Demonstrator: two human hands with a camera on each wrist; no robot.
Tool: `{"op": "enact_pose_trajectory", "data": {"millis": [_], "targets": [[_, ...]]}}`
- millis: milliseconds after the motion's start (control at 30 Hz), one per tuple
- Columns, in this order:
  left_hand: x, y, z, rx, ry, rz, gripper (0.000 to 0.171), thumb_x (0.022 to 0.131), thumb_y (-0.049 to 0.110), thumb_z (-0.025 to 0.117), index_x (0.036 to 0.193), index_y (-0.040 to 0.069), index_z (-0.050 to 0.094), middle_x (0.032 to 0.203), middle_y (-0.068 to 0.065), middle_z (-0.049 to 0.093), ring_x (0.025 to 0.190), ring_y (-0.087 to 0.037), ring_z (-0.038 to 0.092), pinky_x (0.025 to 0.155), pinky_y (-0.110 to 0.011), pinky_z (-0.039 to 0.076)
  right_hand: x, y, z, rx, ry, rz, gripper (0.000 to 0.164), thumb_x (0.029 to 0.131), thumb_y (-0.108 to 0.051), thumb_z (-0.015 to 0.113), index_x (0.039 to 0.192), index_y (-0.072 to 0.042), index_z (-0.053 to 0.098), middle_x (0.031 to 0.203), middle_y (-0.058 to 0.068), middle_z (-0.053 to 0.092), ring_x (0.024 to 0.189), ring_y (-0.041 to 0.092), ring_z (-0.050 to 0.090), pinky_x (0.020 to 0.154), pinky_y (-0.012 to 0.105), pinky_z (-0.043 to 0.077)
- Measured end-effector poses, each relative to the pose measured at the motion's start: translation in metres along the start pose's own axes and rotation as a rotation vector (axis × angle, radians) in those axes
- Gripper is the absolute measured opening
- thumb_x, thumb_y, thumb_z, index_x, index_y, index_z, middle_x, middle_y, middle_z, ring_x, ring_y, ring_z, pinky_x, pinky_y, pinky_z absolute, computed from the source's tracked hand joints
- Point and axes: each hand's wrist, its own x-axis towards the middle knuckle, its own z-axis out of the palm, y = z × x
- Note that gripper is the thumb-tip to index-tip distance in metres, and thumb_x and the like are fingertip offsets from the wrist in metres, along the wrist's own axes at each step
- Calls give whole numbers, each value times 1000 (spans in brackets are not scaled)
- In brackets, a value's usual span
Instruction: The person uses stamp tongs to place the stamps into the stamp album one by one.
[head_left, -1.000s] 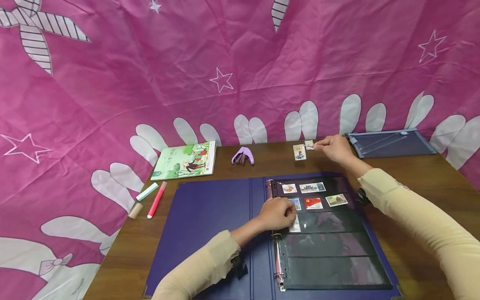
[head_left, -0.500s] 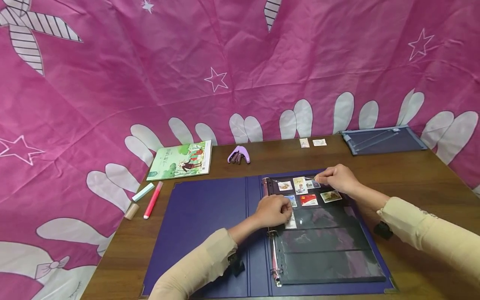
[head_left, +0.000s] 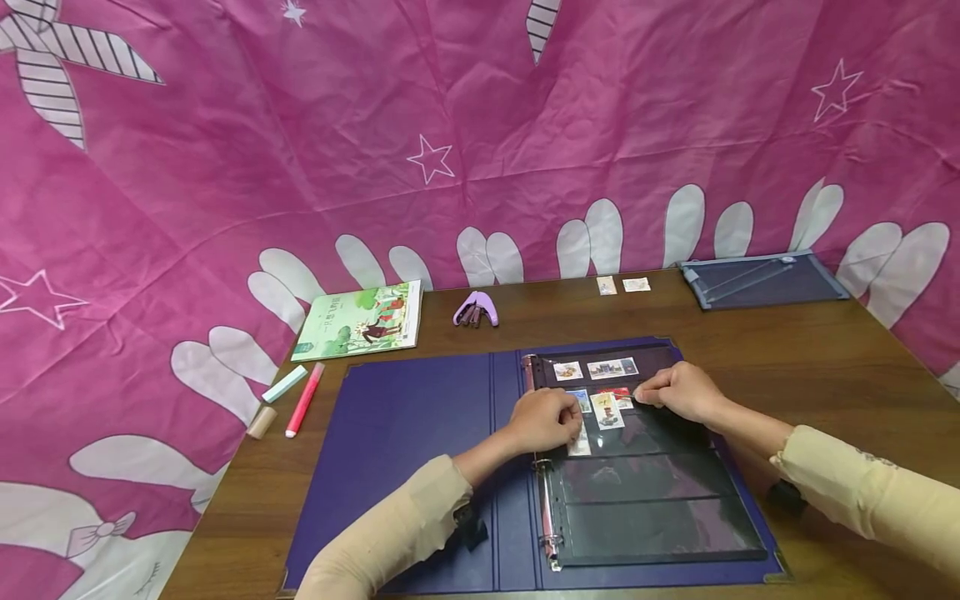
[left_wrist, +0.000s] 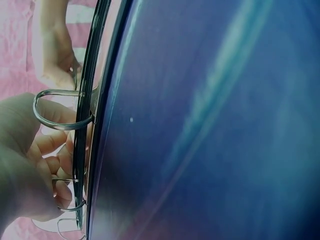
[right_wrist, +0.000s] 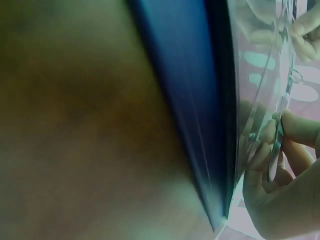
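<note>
My right hand (head_left: 678,392) pinches metal tweezers (right_wrist: 276,152) over the album page. A small upright stamp (head_left: 607,412) with a figure on it extends from the tweezer tips, overlapping a red stamp (head_left: 617,393) in the second row. My left hand (head_left: 546,419) stays at the page's ring side, thumb and fingers pinching the clear pocket strip of the third row. A pale stamp (head_left: 580,443) shows just below those fingers. The black page (head_left: 660,479) lies in an opened blue ring binder (head_left: 420,467). Two more stamps, one being a long stamp (head_left: 611,368), sit in the top row.
Two loose stamps, one a pale stamp (head_left: 637,285), lie at the table's back. A mesh zip pouch (head_left: 765,282) is at back right. A purple hole punch-like tool (head_left: 476,308), a green picture book (head_left: 360,321) and a pink marker (head_left: 305,402) lie left.
My right hand has brought the upright stamp from the table's back to the album, first over the top row, then down to the third row. The left hand has kept its place.
</note>
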Motion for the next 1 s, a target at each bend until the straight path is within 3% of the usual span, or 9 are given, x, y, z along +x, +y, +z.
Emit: {"op": "enact_pose_trajectory", "data": {"millis": [400, 633, 1000], "targets": [[1, 0, -2, -11, 15, 23, 14, 82, 20, 58, 70, 23, 65, 63, 12, 63, 62, 4, 48, 70, -16, 36, -6, -4, -4, -67, -42, -75, 23, 80, -24, 69, 89, -4, 75, 81, 8, 69, 65, 10, 55, 61, 28, 43], [0, -1, -1, -7, 16, 14, 14, 81, 20, 57, 70, 23, 65, 66, 12, 61, 63, 2, 48, 70, -17, 37, -7, -8, -9, -133, -17, -111, 22, 81, -27, 69, 88, -8, 76, 92, 10, 73, 82, 17, 63, 66, 29, 46], [-1, 0, -1, 5, 34, 4, 14, 80, 19, 57, 69, 23, 65, 68, 12, 61, 66, 1, 51, 72, -18, 39, -16, -6, -2, -85, -38, -74, 20, 80, -26, 69, 86, -9, 76, 94, 10, 72, 77, 11, 56, 65, 27, 41]]}}
